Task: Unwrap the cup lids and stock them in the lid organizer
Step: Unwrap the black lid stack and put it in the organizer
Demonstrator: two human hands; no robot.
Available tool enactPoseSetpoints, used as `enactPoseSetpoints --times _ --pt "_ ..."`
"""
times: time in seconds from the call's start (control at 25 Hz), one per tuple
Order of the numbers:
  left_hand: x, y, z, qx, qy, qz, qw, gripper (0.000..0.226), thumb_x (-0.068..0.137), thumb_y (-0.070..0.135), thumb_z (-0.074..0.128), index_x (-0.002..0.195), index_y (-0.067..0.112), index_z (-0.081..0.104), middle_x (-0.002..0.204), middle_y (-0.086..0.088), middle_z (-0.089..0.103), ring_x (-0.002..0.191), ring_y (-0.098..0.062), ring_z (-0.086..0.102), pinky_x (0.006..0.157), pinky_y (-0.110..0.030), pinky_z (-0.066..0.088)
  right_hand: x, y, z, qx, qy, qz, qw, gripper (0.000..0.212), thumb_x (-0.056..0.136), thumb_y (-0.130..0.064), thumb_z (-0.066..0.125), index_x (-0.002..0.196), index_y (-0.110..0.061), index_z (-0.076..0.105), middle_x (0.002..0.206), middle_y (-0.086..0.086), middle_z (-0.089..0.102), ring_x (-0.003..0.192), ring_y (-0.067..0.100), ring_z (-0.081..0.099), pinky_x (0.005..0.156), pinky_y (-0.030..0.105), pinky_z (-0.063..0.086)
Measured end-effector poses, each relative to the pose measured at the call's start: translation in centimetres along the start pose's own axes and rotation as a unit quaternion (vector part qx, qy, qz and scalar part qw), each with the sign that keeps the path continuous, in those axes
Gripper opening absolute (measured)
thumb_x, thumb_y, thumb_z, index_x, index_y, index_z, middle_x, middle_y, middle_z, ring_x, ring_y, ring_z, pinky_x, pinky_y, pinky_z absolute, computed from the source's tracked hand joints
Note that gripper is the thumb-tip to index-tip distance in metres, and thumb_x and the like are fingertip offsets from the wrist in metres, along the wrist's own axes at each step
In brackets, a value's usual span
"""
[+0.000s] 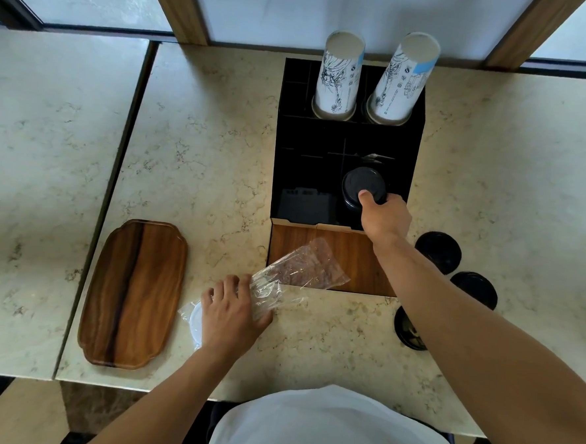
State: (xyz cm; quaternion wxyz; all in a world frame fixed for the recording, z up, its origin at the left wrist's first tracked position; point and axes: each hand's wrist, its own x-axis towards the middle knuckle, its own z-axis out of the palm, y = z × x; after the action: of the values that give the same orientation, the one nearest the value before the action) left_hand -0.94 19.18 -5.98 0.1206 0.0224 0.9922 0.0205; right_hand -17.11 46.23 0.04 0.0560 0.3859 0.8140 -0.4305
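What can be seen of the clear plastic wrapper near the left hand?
The plastic wrapper is a clear, crinkled sleeve, thin and glossy. It lies slanted across the counter, its open, emptied far end resting over the wooden front of the lid organizer. The left hand presses down on its near end, where a white disc, seemingly a lid still inside, shows at the hand's left edge. The wrapper looks mostly flattened. It does not touch the wooden tray beside it.

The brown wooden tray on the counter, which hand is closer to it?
Left. The left hand rests just right of the brown wooden tray, on the crinkly clear plastic wrap; the right hand is farther off at the black lid organizer.
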Motion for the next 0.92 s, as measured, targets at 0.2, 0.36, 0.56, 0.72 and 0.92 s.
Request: enactPoseSetpoints --times 0.2,0.36,0.56,0.72,0.92 --pt "0.0 0.0 -0.1 -0.002 0.0 0.001 1.0 0.081 0.077 0.072 0.057 0.132 0.013 0.055 0.121 -0.012 0.057 0.109 -0.032 0.054 0.094 -0.049 0.042 0.0 -0.3 0.1 -0.039 -0.01 -0.014 0.999 0.053 0.098 -0.047 0.055 0.129 -0.004 0.06 0.117 0.014 0.069 0.104 0.03 0.067 0.07 0.029 0.043" --pt "0.1 0.0 0.0 -0.004 0.004 0.002 1.0 0.079 0.076 0.071 0.059 0.13 0.013 0.056 0.118 -0.011 0.057 0.107 -0.032 0.053 0.093 -0.048 0.041 -0.2 -0.4 -0.4 -0.045 -0.025 -0.017 0.999 0.052 0.099 -0.046 0.056 0.127 -0.002 0.061 0.109 0.013 0.07 0.091 0.026 0.067 0.062 0.025 0.043" --pt "0.1 0.0 0.0 -0.003 -0.007 -0.002 1.0 0.082 0.077 0.074 0.055 0.133 0.015 0.054 0.122 -0.01 0.056 0.111 -0.031 0.052 0.096 -0.048 0.041 -0.1 -0.7 -0.9 -0.037 -0.044 -0.002 0.998 0.043 0.098 -0.042 0.059 0.113 -0.002 0.063 0.079 0.002 0.059 0.062 0.011 0.053 0.05 0.022 0.036" --pt "0.0 0.0 -0.2 -0.007 -0.009 0.001 1.0 0.083 0.077 0.075 0.055 0.133 0.015 0.053 0.122 -0.01 0.055 0.112 -0.031 0.052 0.097 -0.049 0.04 -0.4 -0.8 -1.7 -0.037 -0.066 -0.006 0.997 0.037 0.098 -0.045 0.059 0.101 -0.008 0.055 0.088 0.008 0.058 0.082 0.023 0.056 0.059 0.026 0.04" --pt "-0.1 0.0 -0.7 -0.012 -0.016 0.004 1.0 0.085 0.078 0.075 0.054 0.138 0.014 0.05 0.125 -0.01 0.054 0.115 -0.031 0.051 0.1 -0.048 0.039 -1.1 -0.3 -2.9 -0.037 -0.087 -0.019 0.995 0.037 0.097 -0.047 0.06 0.076 -0.026 0.038 0.076 -0.002 0.042 0.085 0.02 0.045 0.062 0.028 0.036"
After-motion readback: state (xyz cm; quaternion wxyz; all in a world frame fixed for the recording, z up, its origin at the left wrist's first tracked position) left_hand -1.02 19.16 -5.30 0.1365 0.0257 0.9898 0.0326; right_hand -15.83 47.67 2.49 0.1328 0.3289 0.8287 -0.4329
